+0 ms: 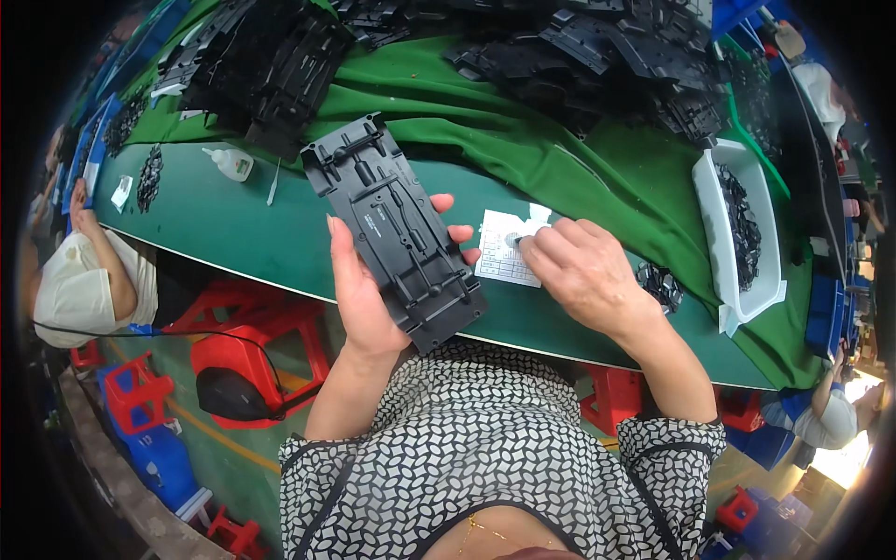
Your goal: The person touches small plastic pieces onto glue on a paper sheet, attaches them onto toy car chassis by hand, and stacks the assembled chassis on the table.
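My left hand [359, 294] grips a long black plastic chassis plate [397, 233] from below, thumb along its left edge and fingertips showing past the right. The plate is tilted, its moulded ribs and axle shapes facing up. To the right, my right hand [583, 271] is pinched over a white printed paper slip [501, 247] on the green table. A small black piece [518, 241] shows at its fingertips; most of it is hidden. Beside my right wrist lies a small heap of black parts [659, 286].
Stacks of black chassis plates [271, 70] and more black panels [597, 65] cover the green cloth [411, 79] at the back. A white tray [774, 266] of black parts stands right. A white squeeze bottle [231, 164] lies left. Red stools [247, 359] stand below; co-workers sit either side.
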`<act>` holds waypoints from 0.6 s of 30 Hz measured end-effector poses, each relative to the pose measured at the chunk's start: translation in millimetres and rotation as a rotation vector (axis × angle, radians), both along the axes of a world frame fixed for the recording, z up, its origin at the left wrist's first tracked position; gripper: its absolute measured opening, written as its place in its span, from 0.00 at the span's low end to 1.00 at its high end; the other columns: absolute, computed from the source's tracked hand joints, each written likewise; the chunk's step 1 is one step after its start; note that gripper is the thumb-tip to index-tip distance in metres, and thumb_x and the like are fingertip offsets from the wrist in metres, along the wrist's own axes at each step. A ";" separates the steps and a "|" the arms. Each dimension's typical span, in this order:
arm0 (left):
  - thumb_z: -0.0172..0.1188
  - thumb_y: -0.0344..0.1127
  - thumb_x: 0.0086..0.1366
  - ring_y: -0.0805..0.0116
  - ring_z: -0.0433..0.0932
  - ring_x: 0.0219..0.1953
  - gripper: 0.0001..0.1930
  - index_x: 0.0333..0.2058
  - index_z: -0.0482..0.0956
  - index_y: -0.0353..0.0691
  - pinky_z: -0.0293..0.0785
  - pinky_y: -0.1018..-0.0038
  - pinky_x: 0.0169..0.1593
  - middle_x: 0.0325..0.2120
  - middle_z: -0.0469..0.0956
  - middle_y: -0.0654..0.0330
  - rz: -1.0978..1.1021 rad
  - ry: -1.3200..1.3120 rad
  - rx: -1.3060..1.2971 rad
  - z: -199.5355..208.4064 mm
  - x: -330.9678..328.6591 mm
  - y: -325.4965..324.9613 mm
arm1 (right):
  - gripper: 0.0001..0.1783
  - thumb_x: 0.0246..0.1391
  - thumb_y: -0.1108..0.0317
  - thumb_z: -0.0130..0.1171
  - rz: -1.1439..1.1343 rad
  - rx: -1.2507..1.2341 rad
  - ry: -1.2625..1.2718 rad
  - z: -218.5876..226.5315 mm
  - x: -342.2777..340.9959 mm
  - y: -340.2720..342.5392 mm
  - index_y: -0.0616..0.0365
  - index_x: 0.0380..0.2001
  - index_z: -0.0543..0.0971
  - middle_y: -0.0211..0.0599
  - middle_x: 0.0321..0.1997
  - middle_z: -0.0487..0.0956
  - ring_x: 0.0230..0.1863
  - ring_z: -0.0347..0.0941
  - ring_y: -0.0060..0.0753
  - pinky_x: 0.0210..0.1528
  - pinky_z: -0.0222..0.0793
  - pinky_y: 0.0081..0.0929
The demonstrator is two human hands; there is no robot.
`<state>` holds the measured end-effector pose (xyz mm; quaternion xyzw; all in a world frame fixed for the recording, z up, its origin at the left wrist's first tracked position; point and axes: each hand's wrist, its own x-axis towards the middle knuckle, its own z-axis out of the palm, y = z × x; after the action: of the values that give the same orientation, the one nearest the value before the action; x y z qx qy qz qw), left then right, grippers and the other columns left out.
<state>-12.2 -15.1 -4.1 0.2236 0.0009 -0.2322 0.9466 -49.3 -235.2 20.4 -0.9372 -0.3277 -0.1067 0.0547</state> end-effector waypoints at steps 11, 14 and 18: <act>0.24 0.67 0.67 0.55 0.77 0.45 0.42 0.57 0.62 0.32 0.76 0.54 0.48 0.52 0.69 0.48 -0.017 0.002 0.020 2.1 -0.8 -2.8 | 0.03 0.54 0.75 0.57 -0.628 1.619 1.128 11.5 -10.8 1.7 0.59 0.26 0.74 0.22 0.18 0.68 0.16 0.58 0.14 0.19 0.51 0.16; 0.24 0.67 0.67 0.55 0.77 0.45 0.42 0.57 0.62 0.32 0.76 0.53 0.48 0.52 0.69 0.48 -0.020 0.004 0.009 3.3 -1.6 -3.8 | 0.04 0.52 0.76 0.57 -0.598 1.767 1.282 11.7 -13.8 0.4 0.63 0.27 0.73 0.26 0.20 0.69 0.17 0.60 0.14 0.19 0.53 0.16; 0.24 0.67 0.67 0.55 0.77 0.45 0.41 0.57 0.62 0.32 0.76 0.53 0.49 0.52 0.69 0.47 -0.021 0.006 0.015 3.8 -2.1 -5.6 | 0.03 0.53 0.76 0.56 -0.587 1.820 1.326 9.0 -16.9 -0.1 0.63 0.28 0.73 0.26 0.20 0.69 0.16 0.59 0.15 0.19 0.52 0.16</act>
<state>-14.3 -20.7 -0.3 0.2298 0.0032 -0.2429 0.9424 -66.2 -235.4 29.4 -0.4639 0.1925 0.2000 0.8413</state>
